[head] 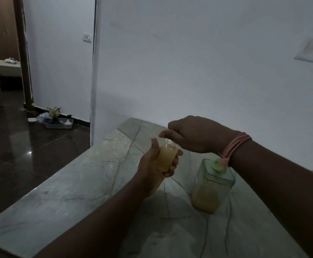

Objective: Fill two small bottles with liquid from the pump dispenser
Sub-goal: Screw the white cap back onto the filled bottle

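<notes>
Square clear dispenser jar [210,189] stands on the marble counter [77,192], roughly a third full of yellow liquid, green cap. Left hand [157,168] wraps a small bottle [167,157], nearly full, held above the counter. Right hand [192,135] over its mouth, fingertips pinched together; what they hold is unclear.

I see bare grey marble counter [73,187] left of my hands; the square clear pump dispenser [212,187] blocks the right.
</notes>
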